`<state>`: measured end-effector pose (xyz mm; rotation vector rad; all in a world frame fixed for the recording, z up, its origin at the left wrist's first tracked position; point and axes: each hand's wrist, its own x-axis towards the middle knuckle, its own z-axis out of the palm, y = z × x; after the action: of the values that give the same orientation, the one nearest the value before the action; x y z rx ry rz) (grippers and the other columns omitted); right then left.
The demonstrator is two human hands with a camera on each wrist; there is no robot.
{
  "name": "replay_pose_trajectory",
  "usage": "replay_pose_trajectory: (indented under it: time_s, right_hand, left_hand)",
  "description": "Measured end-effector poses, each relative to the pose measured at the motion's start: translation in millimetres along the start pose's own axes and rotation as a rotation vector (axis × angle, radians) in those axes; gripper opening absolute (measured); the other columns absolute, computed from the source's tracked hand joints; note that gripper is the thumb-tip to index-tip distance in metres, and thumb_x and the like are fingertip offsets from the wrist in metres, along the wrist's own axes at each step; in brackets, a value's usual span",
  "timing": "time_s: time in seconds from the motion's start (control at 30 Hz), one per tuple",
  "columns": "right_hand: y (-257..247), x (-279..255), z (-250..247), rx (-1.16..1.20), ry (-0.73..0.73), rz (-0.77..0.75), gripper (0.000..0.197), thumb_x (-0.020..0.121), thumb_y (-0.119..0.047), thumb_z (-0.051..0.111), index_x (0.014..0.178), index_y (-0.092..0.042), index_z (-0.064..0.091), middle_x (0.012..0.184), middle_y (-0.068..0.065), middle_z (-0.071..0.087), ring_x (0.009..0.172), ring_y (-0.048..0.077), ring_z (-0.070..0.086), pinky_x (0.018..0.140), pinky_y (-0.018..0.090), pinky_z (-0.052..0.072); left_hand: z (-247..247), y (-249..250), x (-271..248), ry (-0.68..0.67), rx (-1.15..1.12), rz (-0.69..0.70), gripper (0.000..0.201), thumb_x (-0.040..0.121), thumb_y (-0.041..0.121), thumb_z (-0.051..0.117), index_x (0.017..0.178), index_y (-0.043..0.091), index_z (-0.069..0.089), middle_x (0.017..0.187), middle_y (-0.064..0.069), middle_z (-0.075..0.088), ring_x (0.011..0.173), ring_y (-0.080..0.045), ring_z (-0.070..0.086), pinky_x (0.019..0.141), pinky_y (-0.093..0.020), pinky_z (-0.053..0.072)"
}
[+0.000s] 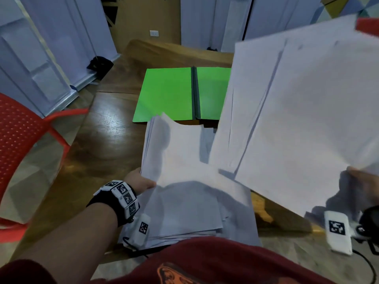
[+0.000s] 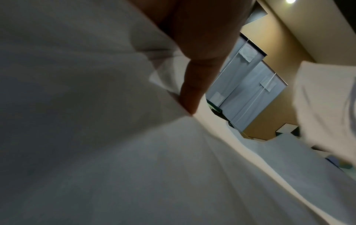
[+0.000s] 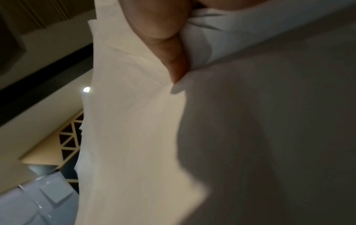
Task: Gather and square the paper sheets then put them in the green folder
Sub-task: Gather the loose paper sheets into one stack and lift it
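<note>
Sheaf (image 1: 297, 111) of white sheets: raised off the table at the right and tilted toward the person, with its sheets fanned out of register. It is held by one near corner only, which probably explains why the sheets spread apart.

Table (image 1: 106, 128): dark wood, carrying all the remaining items. A red chair (image 1: 18, 140) stands off its left side.

Stack (image 1: 184, 218): white paper lying flat at the near edge, directly in front of the person and within reach of both hands. Its edges are uneven.

Green folder (image 1: 168, 93): lying open and flat beyond the stack, near the table's middle, with its dark spine running near to far. The sheaf hides part of its right leaf. Laid open like this, it appears ready to receive paper.

Bundle (image 1: 176, 152): the upper part of the stack, lifted along its left side and curling upward, while its right side rests on the paper below. The lift probably serves to separate a portion from the stack.

Left hand (image 1: 139, 182): at the bundle's near-left edge. The left thumb (image 2: 192, 94) lies pressed along the paper. The fingers are hidden beneath it, so the hold reads as a grip with the paper between thumb and fingers.

Right hand (image 1: 363, 179): at the sheaf's near-right corner. In the wrist view the right thumb (image 3: 159, 30) clamps down on the sheets and creases them. This is a pinch, with the opposing fingers out of sight.
</note>
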<state>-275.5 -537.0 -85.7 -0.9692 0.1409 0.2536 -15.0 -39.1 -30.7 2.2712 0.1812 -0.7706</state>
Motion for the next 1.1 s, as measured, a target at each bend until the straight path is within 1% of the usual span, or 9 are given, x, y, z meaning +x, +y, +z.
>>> replay_pose_trajectory:
  time_s: [0.07,0.17,0.23,0.3,0.4,0.5,0.6,0.83,1.1]
  right_hand:
    - [1,15,23,0.026,-0.198,0.035,0.082,0.09,-0.061,0.015,0.118,0.007,0.051,0.117,0.034,0.053,0.119,0.04,0.047,0.083,0.053,0.027]
    - [-36,21,87,-0.042,0.117,-0.108,0.085,0.094,-0.049,-0.007,0.128,0.026,0.014,0.154,0.024,0.016,0.143,0.035,0.019,0.113,0.049,0.0]
    - [-43,49,135,-0.467,0.552,0.08,0.071,0.091,-0.044,0.044,0.121,0.021,0.037,0.115,0.002,0.07,0.099,0.004,0.067,0.097,0.044,0.037]
    - [-21,68,135,-0.546,0.879,0.192,0.034,0.064,-0.026,0.078,0.089,-0.008,0.064,0.059,0.007,0.066,0.042,0.015,0.063,0.06,0.032,0.047]
    - [8,98,147,-0.608,0.874,0.29,0.008,0.065,-0.015,0.076,0.069,-0.009,0.072,0.061,0.016,0.061,0.056,0.027,0.059,0.055,0.035,0.048]
    - [32,127,155,-0.732,0.845,0.393,0.023,0.069,-0.016,0.078,0.088,-0.007,0.067,0.092,0.017,0.066,0.082,0.026,0.06,0.072,0.036,0.05]
    - [53,149,170,-0.634,0.714,0.51,0.075,0.045,-0.03,0.084,0.112,-0.009,0.06,0.121,0.015,0.062,0.104,0.03,0.061,0.092,0.041,0.051]
    - [63,167,192,-0.95,0.742,0.454,0.082,0.027,-0.046,0.078,0.098,-0.006,0.068,0.094,0.015,0.071,0.089,0.033,0.067,0.082,0.045,0.057]
    - [46,163,219,-1.13,0.63,0.522,0.049,0.079,-0.02,0.068,0.121,-0.003,0.047,0.113,0.015,0.055,0.095,0.027,0.049,0.079,0.03,0.04]
  left_hand:
    - [-2,-1,1,-0.035,-0.035,-0.004,0.053,0.065,0.01,0.075,0.113,0.001,0.057,0.105,-0.019,0.065,0.095,-0.034,0.061,0.087,-0.041,0.051]
    - [-9,-3,0,-0.142,-0.246,-0.012,0.052,0.072,0.006,0.072,0.119,-0.006,0.054,0.096,-0.019,0.063,0.096,-0.035,0.059,0.095,-0.046,0.047]
    - [-16,-5,-1,-0.216,-0.401,-0.052,0.053,0.083,0.025,0.064,0.126,-0.001,0.051,0.113,-0.021,0.062,0.105,-0.036,0.057,0.103,-0.047,0.042]
    - [-19,-9,2,-0.212,-0.466,-0.124,0.083,0.07,0.061,0.064,0.132,0.009,0.048,0.133,-0.014,0.055,0.117,-0.032,0.053,0.109,-0.048,0.036]
    - [-19,-7,2,-0.183,-0.432,-0.127,0.126,0.041,0.088,0.056,0.144,0.02,0.029,0.155,-0.004,0.026,0.142,-0.027,0.026,0.118,-0.048,0.018]
    - [-16,0,-5,-0.114,-0.339,-0.122,0.095,0.074,0.066,0.055,0.143,0.007,0.027,0.154,-0.012,0.026,0.141,-0.029,0.026,0.116,-0.041,0.02]
    - [-9,-2,-2,-0.164,-0.275,-0.078,0.083,0.076,0.056,0.059,0.137,0.002,0.039,0.145,-0.014,0.042,0.132,-0.031,0.041,0.114,-0.042,0.028]
    - [19,-3,-2,-0.167,-0.308,-0.076,0.052,0.079,0.026,0.07,0.118,-0.006,0.056,0.117,-0.009,0.061,0.105,-0.026,0.059,0.1,-0.035,0.043]
    - [29,5,-8,-0.081,-0.259,0.077,0.043,0.074,0.003,0.069,0.115,0.005,0.057,0.108,-0.014,0.065,0.098,-0.032,0.062,0.086,-0.036,0.05]
